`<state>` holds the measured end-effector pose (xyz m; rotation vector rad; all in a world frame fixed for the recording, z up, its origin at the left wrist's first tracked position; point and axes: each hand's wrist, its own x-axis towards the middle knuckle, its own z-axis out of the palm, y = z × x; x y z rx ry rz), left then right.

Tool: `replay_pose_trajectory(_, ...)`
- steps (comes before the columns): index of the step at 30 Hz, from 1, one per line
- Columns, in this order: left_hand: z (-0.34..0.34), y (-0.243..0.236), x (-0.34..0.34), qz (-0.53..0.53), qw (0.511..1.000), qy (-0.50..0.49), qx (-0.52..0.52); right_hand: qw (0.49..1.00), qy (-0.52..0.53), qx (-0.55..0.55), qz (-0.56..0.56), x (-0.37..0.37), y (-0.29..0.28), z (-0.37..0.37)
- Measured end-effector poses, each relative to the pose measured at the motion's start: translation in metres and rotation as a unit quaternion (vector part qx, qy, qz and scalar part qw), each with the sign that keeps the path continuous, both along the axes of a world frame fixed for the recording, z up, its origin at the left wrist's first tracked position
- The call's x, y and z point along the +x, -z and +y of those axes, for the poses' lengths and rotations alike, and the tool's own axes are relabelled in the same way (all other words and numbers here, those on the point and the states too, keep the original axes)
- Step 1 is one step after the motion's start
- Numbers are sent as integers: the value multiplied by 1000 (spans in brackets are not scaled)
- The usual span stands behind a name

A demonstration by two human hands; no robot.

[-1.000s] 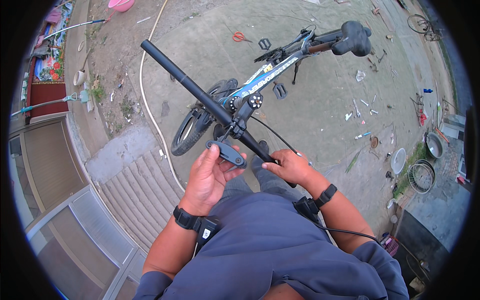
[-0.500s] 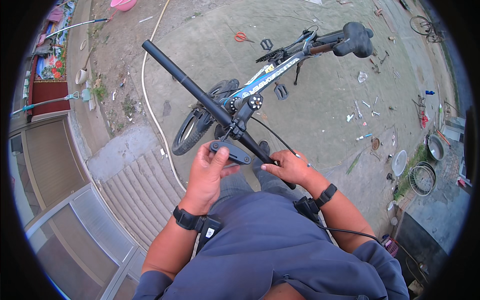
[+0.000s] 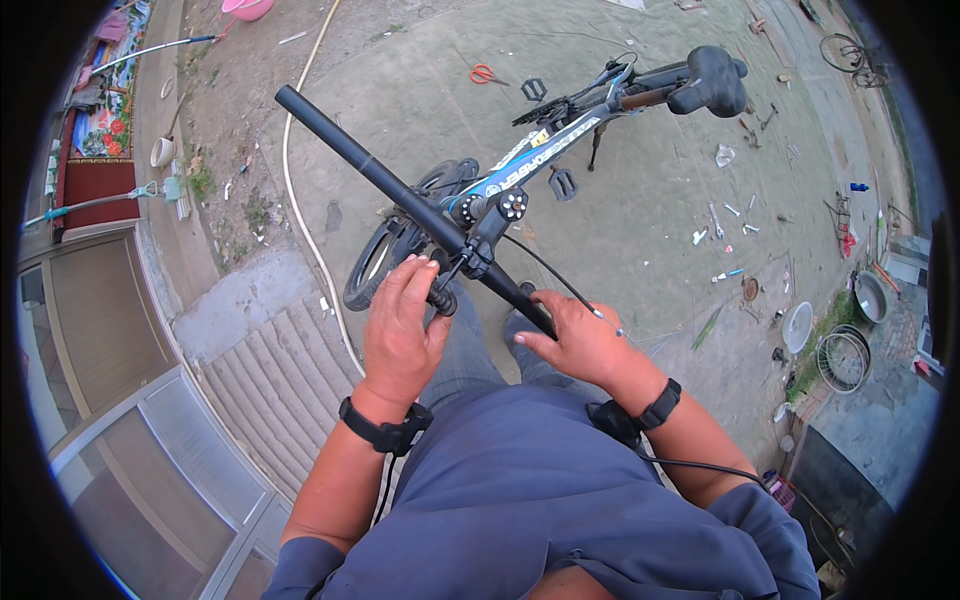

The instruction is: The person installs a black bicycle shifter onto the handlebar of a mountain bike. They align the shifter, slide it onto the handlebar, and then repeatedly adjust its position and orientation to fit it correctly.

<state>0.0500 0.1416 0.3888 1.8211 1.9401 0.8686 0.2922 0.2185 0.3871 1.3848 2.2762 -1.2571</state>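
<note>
In front of me stands a bicycle [image 3: 545,152] with a blue, white and black frame, its bare black handlebar [image 3: 372,168] running across toward me. My left hand [image 3: 398,335] is closed on a dark folding multi-tool [image 3: 442,299], seen nearly end-on just below the stem [image 3: 488,232]. A thin key reaches from the tool to the stem clamp; whether it sits in a bolt I cannot tell. My right hand [image 3: 585,342] grips the near end of the handlebar, thumb on top and fingers round the far side. A black cable [image 3: 550,268] passes over that hand.
Red-handled scissors [image 3: 484,74] lie beyond the bicycle. Wrenches [image 3: 715,220] and small parts are scattered on the ground at right, near metal basins [image 3: 872,295]. A pale hose [image 3: 302,215] curves along the left, beside concrete steps [image 3: 280,390].
My left hand has rotated the multi-tool from broadside to nearly end-on and raised it closer to the stem. My right hand stays on the handlebar, which has swung slightly.
</note>
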Motion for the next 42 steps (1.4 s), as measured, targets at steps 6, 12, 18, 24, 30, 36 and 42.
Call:
replay_pose_trajectory(6, 2, 1, 1, 39, 998, 9, 42, 990, 3, -75, 115, -28, -23, 10)
replay_pose_trajectory(12, 1, 2, 2, 40, 997, 16, 59, 931, 88, -246, 255, -70, 0, 14)
replay_pose_trajectory(18, 3, 1, -2, 51, 996, 19, 68, 923, 144, -238, 266, -80, 13, 6)
replay_pose_trajectory(24, 3, -1, -2, 60, 996, 26, 68, 966, 90, -130, 203, -81, 7, 8)
replay_pose_trajectory(30, 4, -3, -5, 72, 995, 40, 64, 973, 71, -45, 214, -87, 5, 8)
replay_pose_trajectory(36, -14, -11, -6, -87, 994, -63, -29, 963, 87, -58, 248, -86, 12, 0)
replay_pose_trajectory(42, -8, -12, -24, -622, 682, -281, -263, 956, 87, -69, 270, -89, 17, -1)
